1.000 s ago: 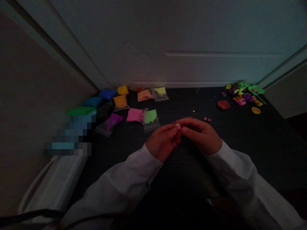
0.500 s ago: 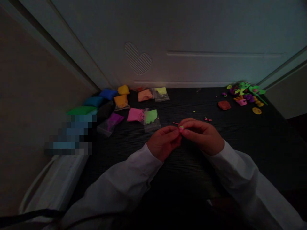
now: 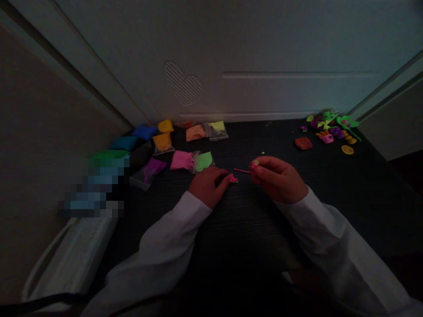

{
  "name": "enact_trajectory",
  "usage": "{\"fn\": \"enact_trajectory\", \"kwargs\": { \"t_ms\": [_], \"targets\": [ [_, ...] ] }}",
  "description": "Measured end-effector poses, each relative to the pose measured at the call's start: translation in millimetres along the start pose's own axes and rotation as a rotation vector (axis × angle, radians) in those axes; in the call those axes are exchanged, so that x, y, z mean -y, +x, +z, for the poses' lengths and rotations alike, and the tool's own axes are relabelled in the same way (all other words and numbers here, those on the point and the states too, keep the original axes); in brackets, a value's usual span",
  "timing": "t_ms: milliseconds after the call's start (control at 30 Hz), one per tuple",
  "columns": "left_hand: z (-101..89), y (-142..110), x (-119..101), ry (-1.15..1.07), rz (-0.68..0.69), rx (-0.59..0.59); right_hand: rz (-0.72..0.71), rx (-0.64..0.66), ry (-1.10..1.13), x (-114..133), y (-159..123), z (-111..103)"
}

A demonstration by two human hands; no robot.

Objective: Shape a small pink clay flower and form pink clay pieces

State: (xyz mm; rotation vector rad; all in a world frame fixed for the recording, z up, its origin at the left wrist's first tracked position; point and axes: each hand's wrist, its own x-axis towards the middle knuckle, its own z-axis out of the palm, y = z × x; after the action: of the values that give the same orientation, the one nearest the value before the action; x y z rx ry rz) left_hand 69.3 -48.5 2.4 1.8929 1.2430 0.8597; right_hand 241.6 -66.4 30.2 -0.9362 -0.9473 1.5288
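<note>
My left hand (image 3: 209, 186) rests low over the dark tabletop, thumb and index finger pinched at the edge of a small pink clay piece (image 3: 233, 178) with a bit of green on it. My right hand (image 3: 280, 179) is closed, its thumb and fingertips gripping a small pink-and-green clay piece (image 3: 254, 164) a little above the table. Between the hands lies a thin pink stick (image 3: 242, 171), its right end hidden behind my right fingers. A bag of light green clay (image 3: 204, 161) is just beyond my left hand, beside a bag of pink clay (image 3: 181, 160).
More clay bags, such as a purple one (image 3: 155, 169) and an orange one (image 3: 162, 142), lie to the left. A white power strip (image 3: 79, 255) is at the near left. Colourful clay figures (image 3: 330, 127) and a reddish-brown lump (image 3: 303, 143) sit far right. A white panel (image 3: 280, 53) stands behind.
My hands, earlier together around the pink-and-green piece, have separated. The left moved left and down to another pink piece; the right keeps its piece. The small pieces behind my right hand are now hidden.
</note>
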Motion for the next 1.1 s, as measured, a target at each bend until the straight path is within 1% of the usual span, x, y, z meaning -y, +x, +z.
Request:
{"fn": "enact_trajectory", "kwargs": {
  "t_ms": [133,267,333,400,500,567,633,767,833,900,1000,1100],
  "targets": [
    [5.8,-1.0,0.2,0.026,0.079,0.011,-0.021,0.004,-0.035,-2.4,0.6,-1.4],
    [7.2,-0.1,0.5,0.128,0.171,0.101,-0.036,0.028,-0.021,-3.1,1.0,-2.0],
    [7.1,-0.2,0.2,0.175,0.175,0.118,-0.043,0.028,-0.024,-3.0,1.1,-2.2],
    [7.0,-1.1,-0.7,0.195,0.152,0.109,-0.053,0.017,-0.054,-2.8,1.3,-2.3],
    [7.0,-3.2,-4.1,0.124,0.108,0.095,-0.07,-0.006,-0.109,-3.1,1.6,-2.7],
    [6.5,-4.2,-7.7,0.002,0.058,0.079,-0.078,-0.015,-0.126,-3.7,1.4,-3.2],
    [4.8,-3.9,-12.2,-0.184,-0.048,0.044,-0.094,-0.018,-0.14,-3.9,0.4,-3.5],
    [-1.7,0.5,-21.4,-0.728,-0.336,-0.045,-0.19,-0.061,-0.262,-1.6,-5.4,-0.1],
    [-4.3,2.6,-24.6,-1.003,-0.458,-0.05,-0.242,-0.08,-0.384,-0.1,-9.4,3.8],
    [-4.7,2.9,-26.5,-1.216,-0.541,-0.019,-0.296,-0.073,-0.526,0.2,-13.0,8.0],
    [-1.4,0.2,-28.2,-1.398,-0.6,0.046,-0.405,-0.051,-0.69,-2.5,-15.8,12.3],
    [2.6,-3.6,-29.8,-1.477,-0.623,0.088,-0.515,-0.053,-0.793,-6.3,-15.9,13.3]
  ]
}}
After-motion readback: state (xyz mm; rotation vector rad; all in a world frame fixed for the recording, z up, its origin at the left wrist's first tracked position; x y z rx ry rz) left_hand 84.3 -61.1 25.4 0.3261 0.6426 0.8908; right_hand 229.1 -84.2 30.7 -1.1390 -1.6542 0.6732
